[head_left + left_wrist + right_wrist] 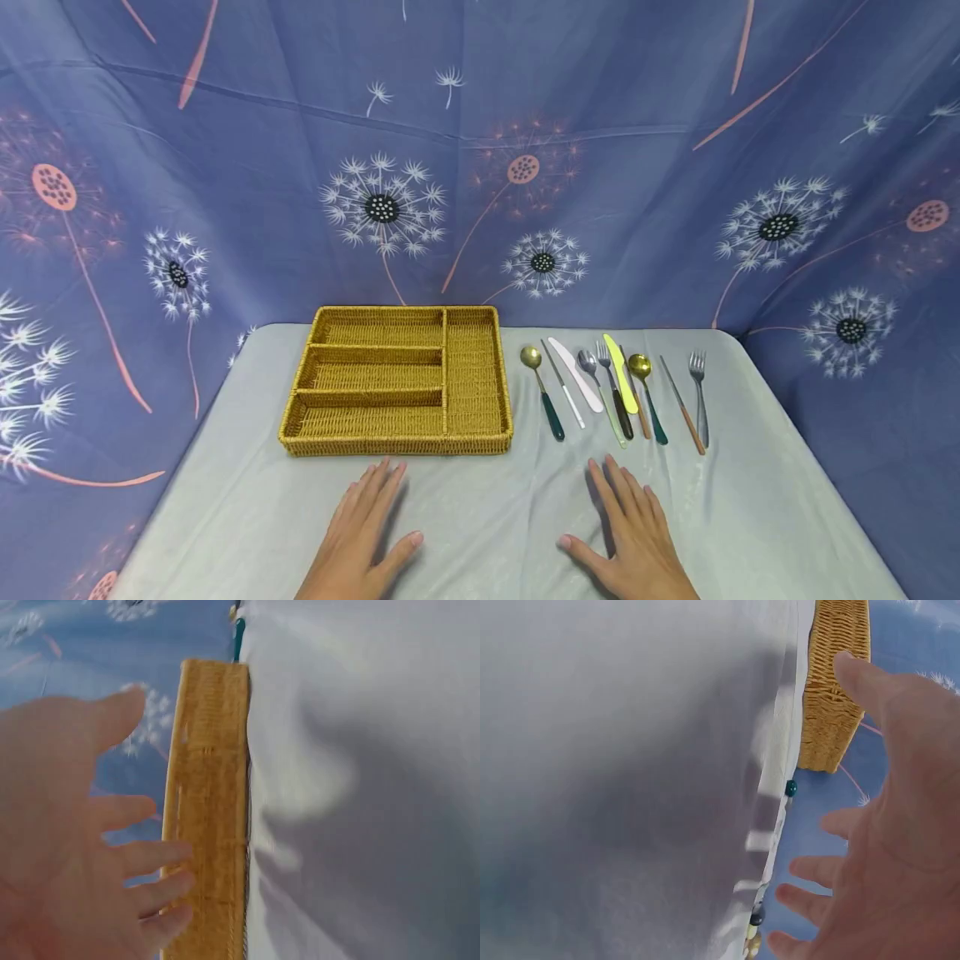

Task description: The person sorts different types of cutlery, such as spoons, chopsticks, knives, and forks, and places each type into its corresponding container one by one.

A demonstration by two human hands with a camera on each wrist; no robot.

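Note:
My left hand point(358, 533) hovers just in front of a woven wicker tray point(397, 446), fingers straight and spread, thumb out to the side. Nothing is in its grasp. In the left wrist view its fingertips overlap the tray's front wall point(214, 825). My right hand point(633, 537), also spread and holding nothing, is over the cloth in front of a row of cutlery. The row includes a gold spoon with a green handle point(552, 417), a white knife point(576, 375), a yellow knife point(621, 375), a second gold spoon point(640, 367) and a silver fork point(701, 392).
Dividers point(444, 371) split the tray into three long compartments and one upright one at the right. Thin sticks, one with a white end point(573, 407), lie among the cutlery. A pale cloth point(465, 517) covers the table; a blue dandelion-print curtain point(450, 233) hangs behind and beside it.

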